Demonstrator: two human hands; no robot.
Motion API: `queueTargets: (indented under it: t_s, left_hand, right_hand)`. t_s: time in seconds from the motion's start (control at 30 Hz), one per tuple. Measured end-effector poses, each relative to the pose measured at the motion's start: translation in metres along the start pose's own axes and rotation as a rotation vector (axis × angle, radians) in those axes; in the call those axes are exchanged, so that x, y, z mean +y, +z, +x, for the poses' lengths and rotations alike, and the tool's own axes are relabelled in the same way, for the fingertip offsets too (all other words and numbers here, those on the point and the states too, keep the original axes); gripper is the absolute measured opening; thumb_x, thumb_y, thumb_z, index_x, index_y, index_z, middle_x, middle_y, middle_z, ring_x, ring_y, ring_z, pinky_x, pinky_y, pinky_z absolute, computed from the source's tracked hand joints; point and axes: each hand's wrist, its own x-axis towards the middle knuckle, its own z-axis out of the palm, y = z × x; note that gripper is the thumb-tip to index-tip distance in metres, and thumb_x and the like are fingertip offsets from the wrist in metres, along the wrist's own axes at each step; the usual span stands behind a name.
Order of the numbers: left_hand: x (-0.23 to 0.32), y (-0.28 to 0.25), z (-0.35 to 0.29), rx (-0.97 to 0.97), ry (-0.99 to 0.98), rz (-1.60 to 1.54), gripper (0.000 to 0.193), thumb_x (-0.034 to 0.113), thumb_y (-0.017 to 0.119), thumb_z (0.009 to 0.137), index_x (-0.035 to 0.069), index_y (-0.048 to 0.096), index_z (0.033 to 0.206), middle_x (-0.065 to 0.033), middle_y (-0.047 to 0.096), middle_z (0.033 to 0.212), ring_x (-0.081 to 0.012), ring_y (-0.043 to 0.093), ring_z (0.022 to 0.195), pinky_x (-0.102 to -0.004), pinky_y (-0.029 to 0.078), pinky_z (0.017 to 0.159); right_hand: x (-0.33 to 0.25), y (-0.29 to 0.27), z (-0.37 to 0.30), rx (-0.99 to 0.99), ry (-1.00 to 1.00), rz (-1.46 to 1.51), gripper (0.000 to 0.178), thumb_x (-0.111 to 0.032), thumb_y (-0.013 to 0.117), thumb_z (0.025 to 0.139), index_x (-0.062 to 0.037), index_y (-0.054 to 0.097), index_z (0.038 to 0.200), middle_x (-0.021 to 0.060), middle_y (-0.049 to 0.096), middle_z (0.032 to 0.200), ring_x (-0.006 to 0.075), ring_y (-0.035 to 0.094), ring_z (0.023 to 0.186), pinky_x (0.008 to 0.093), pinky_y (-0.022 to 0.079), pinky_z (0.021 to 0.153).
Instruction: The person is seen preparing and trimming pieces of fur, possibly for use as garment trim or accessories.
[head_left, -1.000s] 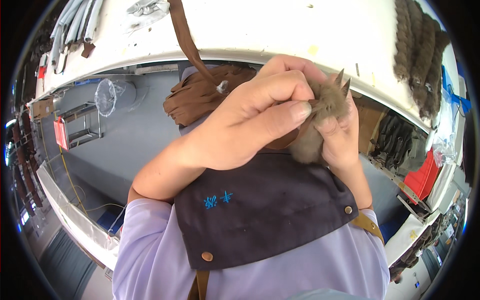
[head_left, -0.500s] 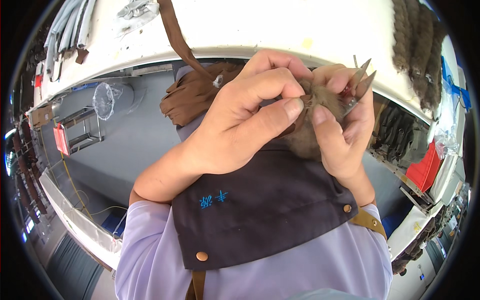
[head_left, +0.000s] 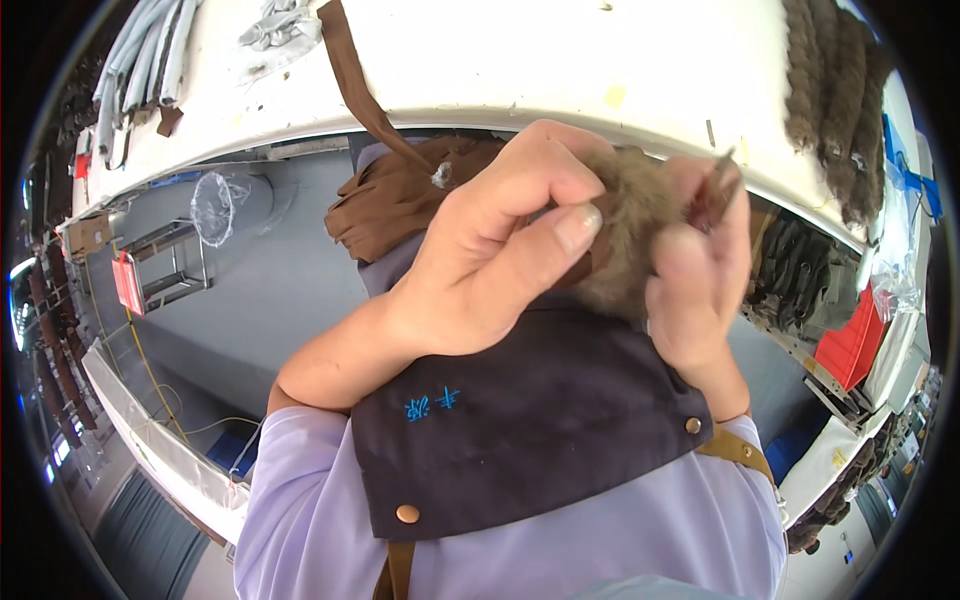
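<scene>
My left hand (head_left: 490, 240) pinches the edge of a grey-brown fur piece (head_left: 640, 215) between thumb and forefinger, in front of my chest. Brown cloth (head_left: 400, 190) lies bunched on my lap behind that hand, and a narrow brown strip (head_left: 350, 85) runs from it onto the table. Just right of the fur is my right hand (head_left: 695, 285), smeared by motion, with fingers curled around small metal thread snips (head_left: 722, 182) whose tips point up and away. Whether its thumb and fingertip also hold a thread or needle is too blurred to tell.
A white table (head_left: 480, 60) curves across the front. Grey rolled strips (head_left: 145, 55) and a crumpled grey bundle (head_left: 280, 30) lie at its left, brown fur strips (head_left: 840, 100) at its right. A red bin (head_left: 850, 345) stands lower right; a metal-framed stool (head_left: 165, 265) is at left.
My right hand has let go of the fur and drawn slightly right and down, still with the snips. The fur now shows more fully beside my left hand, which keeps its pinch.
</scene>
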Motion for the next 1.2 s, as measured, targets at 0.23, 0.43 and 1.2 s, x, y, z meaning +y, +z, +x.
queueTargets:
  t_s: [0.23, 0.43, 1.2]
  left_hand:
    - [0.005, -0.001, 0.005, 0.043, -0.002, 0.086, 0.007, 0.006, 0.046, 0.086, 0.001, 0.050, 0.085, -0.0080, 0.048, 0.092, -0.0178, 0.043, 0.095, -0.0287, 0.036, 0.080]
    - [-0.005, 0.006, 0.009, 0.010, 0.035, -0.238, 0.016, 0.018, 0.041, 0.089, 0.004, 0.044, 0.081, -0.0258, 0.042, 0.119, -0.0267, 0.047, 0.106, -0.0386, 0.038, 0.091]
    - [0.007, -0.007, 0.010, -0.029, 0.222, 0.301, 0.014, 0.013, 0.042, 0.085, 0.001, 0.042, 0.080, -0.0217, 0.048, 0.100, -0.0221, 0.050, 0.085, -0.0362, 0.043, 0.072]
  right_hand:
    - [-0.033, -0.012, -0.016, -0.370, 0.303, 0.212, 0.042, -0.040, 0.039, 0.088, 0.0019, 0.043, 0.088, 0.0028, 0.040, 0.066, 0.0068, 0.033, 0.057, 0.0202, 0.027, 0.051]
    - [-0.009, -0.010, -0.002, -0.413, 0.504, 0.670, 0.041, -0.040, 0.038, 0.091, -0.0008, 0.042, 0.080, 0.0020, 0.039, 0.064, 0.0076, 0.030, 0.054, 0.0208, 0.026, 0.049]
    - [-0.019, -0.002, -0.004, -0.492, 0.667, 0.606, 0.040, -0.040, 0.033, 0.093, -0.0053, 0.042, 0.076, -0.0015, 0.036, 0.062, 0.0060, 0.028, 0.053, 0.0193, 0.024, 0.046]
